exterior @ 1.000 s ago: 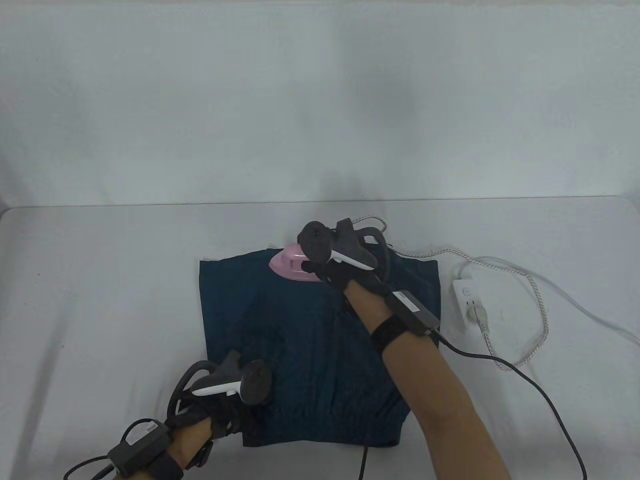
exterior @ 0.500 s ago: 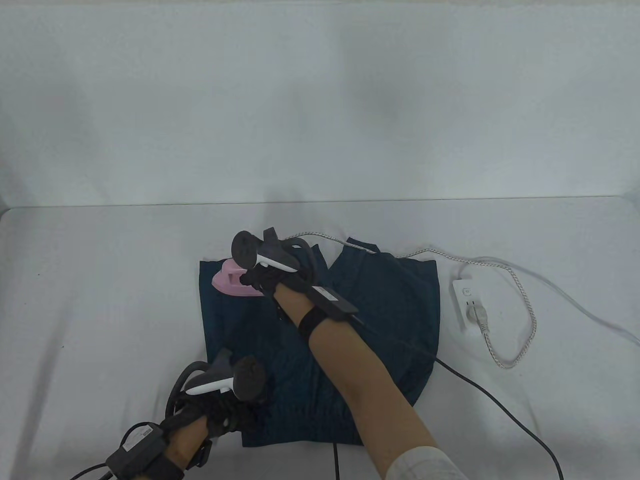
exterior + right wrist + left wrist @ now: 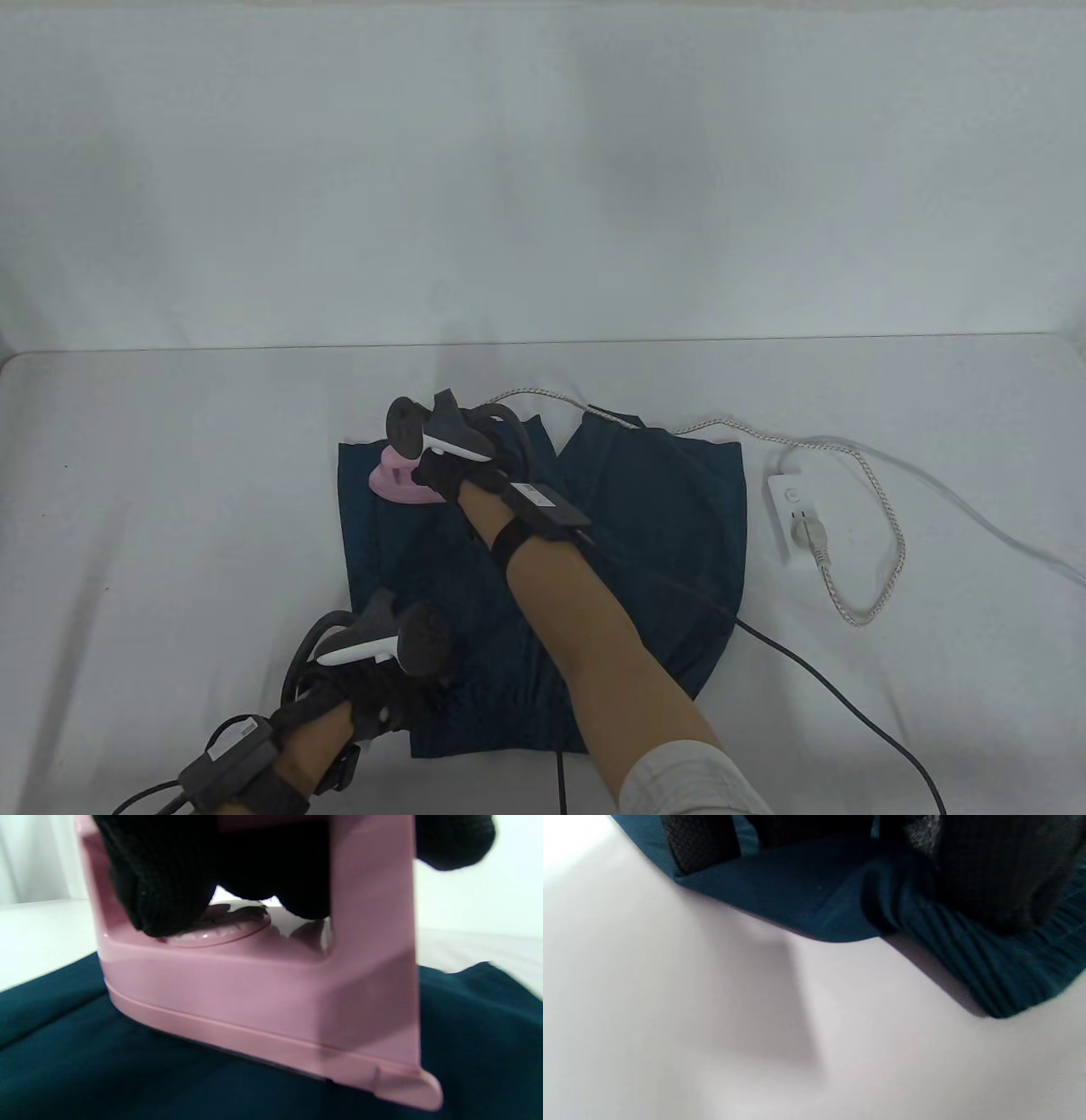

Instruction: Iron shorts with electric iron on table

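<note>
Dark teal shorts (image 3: 645,526) lie flat on the white table (image 3: 170,509). My right hand (image 3: 450,471) grips the handle of a pink iron (image 3: 392,482) that rests soleplate-down on the shorts' far left leg. In the right wrist view my gloved fingers (image 3: 165,878) wrap the handle of the iron (image 3: 263,993) on the cloth (image 3: 85,1069). My left hand (image 3: 382,688) presses the near left corner of the shorts by the waistband. The left wrist view shows the shorts' edge (image 3: 814,899) under my fingers (image 3: 988,866).
A white power strip (image 3: 791,514) lies right of the shorts with the iron's braided cord (image 3: 882,586) plugged in; the cord loops back across the far edge of the shorts. Black glove cables (image 3: 831,679) trail over the table at the near right.
My right hand slid the iron leftward from the shorts' far middle to the far left leg, then slightly back right. My left hand stayed on the near left corner.
</note>
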A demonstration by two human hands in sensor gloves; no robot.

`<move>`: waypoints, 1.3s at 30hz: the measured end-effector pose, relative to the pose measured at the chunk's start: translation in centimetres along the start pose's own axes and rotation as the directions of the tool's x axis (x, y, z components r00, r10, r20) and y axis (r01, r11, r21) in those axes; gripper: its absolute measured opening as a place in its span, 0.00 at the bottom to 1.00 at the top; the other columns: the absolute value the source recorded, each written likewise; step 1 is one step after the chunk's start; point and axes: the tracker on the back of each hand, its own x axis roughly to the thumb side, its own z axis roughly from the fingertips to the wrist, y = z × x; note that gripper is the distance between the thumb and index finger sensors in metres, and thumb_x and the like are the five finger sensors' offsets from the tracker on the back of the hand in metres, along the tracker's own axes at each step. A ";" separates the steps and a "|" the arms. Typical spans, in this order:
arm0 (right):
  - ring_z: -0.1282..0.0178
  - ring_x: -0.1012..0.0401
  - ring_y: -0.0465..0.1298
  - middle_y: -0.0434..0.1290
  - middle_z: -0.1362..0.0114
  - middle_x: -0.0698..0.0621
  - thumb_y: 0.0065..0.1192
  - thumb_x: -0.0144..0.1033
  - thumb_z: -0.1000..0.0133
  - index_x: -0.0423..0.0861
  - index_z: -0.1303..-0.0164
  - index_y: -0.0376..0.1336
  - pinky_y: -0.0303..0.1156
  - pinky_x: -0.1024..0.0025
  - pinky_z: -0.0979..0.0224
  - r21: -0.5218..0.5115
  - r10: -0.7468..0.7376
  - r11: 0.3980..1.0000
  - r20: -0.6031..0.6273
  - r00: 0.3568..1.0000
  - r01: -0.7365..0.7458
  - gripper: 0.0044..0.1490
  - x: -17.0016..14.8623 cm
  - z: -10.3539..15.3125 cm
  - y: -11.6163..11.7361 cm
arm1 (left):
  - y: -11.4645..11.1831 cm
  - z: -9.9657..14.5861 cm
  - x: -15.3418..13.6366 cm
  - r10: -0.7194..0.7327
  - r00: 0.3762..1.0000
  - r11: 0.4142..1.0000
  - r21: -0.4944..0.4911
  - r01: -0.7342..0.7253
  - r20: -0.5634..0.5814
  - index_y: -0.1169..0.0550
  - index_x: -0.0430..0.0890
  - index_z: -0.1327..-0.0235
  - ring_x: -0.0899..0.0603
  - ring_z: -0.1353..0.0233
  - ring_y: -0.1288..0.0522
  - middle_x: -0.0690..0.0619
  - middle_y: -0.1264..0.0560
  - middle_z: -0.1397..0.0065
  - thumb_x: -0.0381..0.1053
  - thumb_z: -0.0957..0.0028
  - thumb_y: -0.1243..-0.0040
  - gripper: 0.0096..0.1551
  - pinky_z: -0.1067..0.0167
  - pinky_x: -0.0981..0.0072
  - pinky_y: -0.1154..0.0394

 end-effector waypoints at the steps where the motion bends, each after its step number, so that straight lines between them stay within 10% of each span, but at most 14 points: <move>1: 0.46 0.63 0.81 0.76 0.41 0.63 0.78 0.51 0.54 0.67 0.32 0.63 0.76 0.45 0.44 -0.001 0.012 1.000 -0.009 1.000 -0.012 0.38 -0.5 0.2 -0.1 | 0.0 0.0 0.0 0.001 1.000 1.000 -0.001 -0.001 0.000 0.35 0.65 0.29 0.47 0.33 0.29 0.58 0.38 0.24 0.67 0.58 0.31 0.42 0.29 0.40 0.33; 16: 0.47 0.62 0.81 0.76 0.41 0.63 0.78 0.51 0.53 0.65 0.32 0.63 0.76 0.45 0.44 -0.014 0.018 1.000 -0.144 0.989 -0.021 0.38 -6.9 3.2 -0.1 | 0.2 -0.2 0.2 -0.015 1.000 1.000 -0.016 0.015 0.000 0.34 0.65 0.29 0.46 0.33 0.29 0.57 0.38 0.23 0.66 0.58 0.30 0.42 0.29 0.40 0.33; 39: 0.49 0.63 0.81 0.76 0.43 0.63 0.77 0.51 0.53 0.65 0.31 0.63 0.77 0.46 0.47 -0.027 -0.026 0.999 0.042 0.999 0.027 0.38 4.4 1.7 0.7 | 0.3 -0.3 0.3 -0.014 1.000 1.000 -0.021 0.014 -0.007 0.35 0.65 0.29 0.47 0.33 0.29 0.57 0.38 0.23 0.67 0.57 0.31 0.41 0.29 0.41 0.33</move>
